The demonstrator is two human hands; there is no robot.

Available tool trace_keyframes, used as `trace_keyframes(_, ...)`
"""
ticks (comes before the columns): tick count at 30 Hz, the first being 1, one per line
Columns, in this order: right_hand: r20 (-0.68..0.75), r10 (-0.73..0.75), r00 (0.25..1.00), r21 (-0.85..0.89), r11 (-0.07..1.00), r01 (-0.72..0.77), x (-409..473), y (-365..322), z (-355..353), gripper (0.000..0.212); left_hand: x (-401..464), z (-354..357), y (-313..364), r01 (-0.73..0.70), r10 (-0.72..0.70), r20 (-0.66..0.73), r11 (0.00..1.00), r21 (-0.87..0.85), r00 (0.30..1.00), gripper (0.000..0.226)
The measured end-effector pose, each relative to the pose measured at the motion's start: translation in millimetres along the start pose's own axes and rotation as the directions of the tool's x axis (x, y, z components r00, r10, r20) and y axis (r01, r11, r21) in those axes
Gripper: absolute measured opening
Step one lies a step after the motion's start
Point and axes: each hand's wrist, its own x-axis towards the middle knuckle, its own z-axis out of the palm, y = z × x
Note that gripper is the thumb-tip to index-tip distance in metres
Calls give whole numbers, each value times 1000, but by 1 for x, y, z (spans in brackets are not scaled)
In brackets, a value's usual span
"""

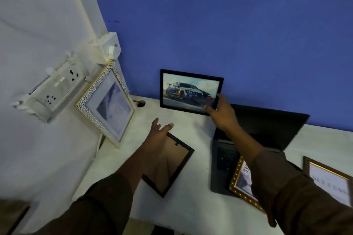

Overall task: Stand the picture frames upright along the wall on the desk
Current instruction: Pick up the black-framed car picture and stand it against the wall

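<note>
A black frame with a car picture (189, 91) stands upright against the blue wall at the back of the white desk (191, 126). My right hand (221, 112) grips its lower right corner. A white pebbled frame with a gold edge (107, 105) leans upright against the left wall. A dark frame (172, 164) lies face down on the desk, partly under my left hand (160, 131), which hovers above it with fingers apart. A gold beaded frame (241, 179) lies on the laptop, partly hidden by my right sleeve. A brown and gold frame (328, 179) lies flat at the right.
An open dark laptop (267, 129) sits right of centre, its screen leaning towards the blue wall. White socket boxes (55, 89) stick out from the left wall. A cable hole (140, 103) is in the desk's back corner.
</note>
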Motion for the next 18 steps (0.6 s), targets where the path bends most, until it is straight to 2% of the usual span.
trace_keyframes(3,27,-2,1000,13,1000,2,-24,3,-6,57,-30,7,-18,-46,47,-11,999,28,999,85)
trace_keyframes(10,118,-27,993,-9,1000,29,-35,-15,27,67,-66,-30,-43,-53,52,-190,999,-1,981,85)
trace_keyframes(14,221,-46,974,-8,999,49,-28,-42,63,73,-69,-67,-40,-97,70,-301,992,-77,951,81)
trace_keyframes(18,308,-75,949,-43,995,93,-7,-72,106,78,-63,-108,-36,-141,79,-447,984,-106,891,76)
